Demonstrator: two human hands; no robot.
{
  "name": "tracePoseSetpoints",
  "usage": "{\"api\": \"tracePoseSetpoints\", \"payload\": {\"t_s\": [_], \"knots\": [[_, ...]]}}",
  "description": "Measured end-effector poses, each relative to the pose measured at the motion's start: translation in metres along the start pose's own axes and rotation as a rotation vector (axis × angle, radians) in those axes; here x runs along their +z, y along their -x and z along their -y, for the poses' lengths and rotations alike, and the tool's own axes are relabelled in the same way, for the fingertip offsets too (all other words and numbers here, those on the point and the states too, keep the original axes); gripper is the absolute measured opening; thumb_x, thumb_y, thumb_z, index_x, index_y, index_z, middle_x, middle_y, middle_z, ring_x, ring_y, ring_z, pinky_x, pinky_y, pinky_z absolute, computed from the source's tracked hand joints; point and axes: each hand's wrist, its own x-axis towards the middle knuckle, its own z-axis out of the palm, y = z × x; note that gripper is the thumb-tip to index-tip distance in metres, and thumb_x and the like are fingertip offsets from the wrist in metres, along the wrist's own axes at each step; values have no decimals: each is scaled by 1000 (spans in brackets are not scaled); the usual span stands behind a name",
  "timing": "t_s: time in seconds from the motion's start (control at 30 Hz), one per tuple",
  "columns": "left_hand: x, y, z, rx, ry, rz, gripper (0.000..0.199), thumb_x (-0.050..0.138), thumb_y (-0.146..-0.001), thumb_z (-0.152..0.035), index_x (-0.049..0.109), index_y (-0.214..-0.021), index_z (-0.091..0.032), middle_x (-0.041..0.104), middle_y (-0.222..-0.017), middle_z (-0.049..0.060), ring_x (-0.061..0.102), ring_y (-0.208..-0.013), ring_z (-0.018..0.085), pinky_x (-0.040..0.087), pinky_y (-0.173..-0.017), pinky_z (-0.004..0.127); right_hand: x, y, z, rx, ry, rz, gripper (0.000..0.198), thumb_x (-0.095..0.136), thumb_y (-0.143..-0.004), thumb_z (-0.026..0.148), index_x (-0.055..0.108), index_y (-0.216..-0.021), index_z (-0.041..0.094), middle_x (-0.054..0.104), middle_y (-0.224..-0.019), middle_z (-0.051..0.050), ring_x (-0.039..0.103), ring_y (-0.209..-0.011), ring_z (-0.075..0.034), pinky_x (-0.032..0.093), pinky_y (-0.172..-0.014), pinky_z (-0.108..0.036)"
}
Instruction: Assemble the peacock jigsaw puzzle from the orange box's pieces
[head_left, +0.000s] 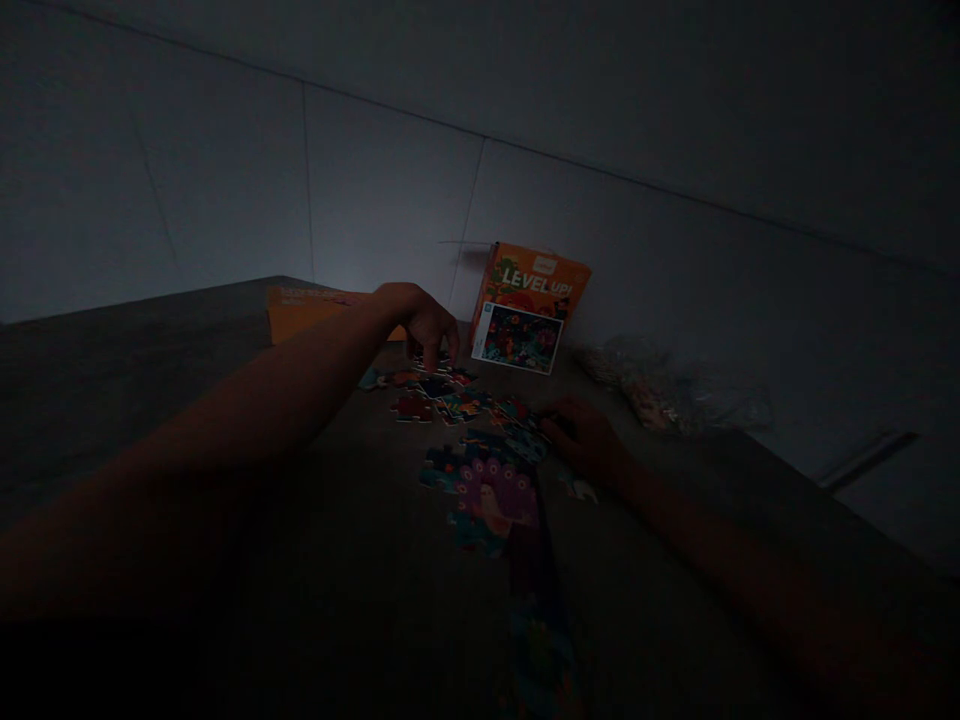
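Note:
Loose jigsaw puzzle pieces [457, 404] lie in a pile on the dark table. My left hand [424, 325] reaches over the far side of the pile, its fingers bent down and apart, the tips at the pieces. At the right edge of the pile is my right hand [585, 435], with thumb and fingers curled close together; what lies between them is too dark to make out. Nearer to me, a joined part of the puzzle [491, 495] shows a purple peacock, and a dark strip of it runs toward me. A light-coloured loose piece [579, 488] lies below my right hand.
An orange puzzle box [529, 305] marked "LEVEL UP!" stands upright against the wall. Behind my left forearm is another orange box part [300, 312]. A crumpled clear plastic bag [667, 392] lies at the right by the wall. The light is very dim.

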Motion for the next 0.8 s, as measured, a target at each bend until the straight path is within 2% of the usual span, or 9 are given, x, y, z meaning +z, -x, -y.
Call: {"api": "tracePoseSetpoints", "payload": {"t_s": [0.43,0.63,0.8], "knots": [[-2,-3,7,-53,12,-33,64,82,-61,-32,69,-123,-29,73,-102,9,65,-95,28,54,-84,37,0,1,-1,17,6,11,21,53,-94,31,67,-100,17,64,-96,-10,61,-88,-24,48,-79,-39],[-1,-1,11,-149,18,-30,70,84,-59,-34,67,-126,-28,73,-104,12,67,-88,29,56,-79,38,-1,1,0,15,-6,6,20,54,-94,32,67,-100,18,65,-95,-10,61,-90,-24,49,-80,-39],[0,1,13,-225,24,10,70,84,-58,-36,68,-125,-23,75,-94,14,68,-86,30,56,-77,37,-1,1,1,12,-10,-1,20,54,-93,31,68,-98,18,65,-93,-9,61,-87,-24,49,-78,-38]]}}
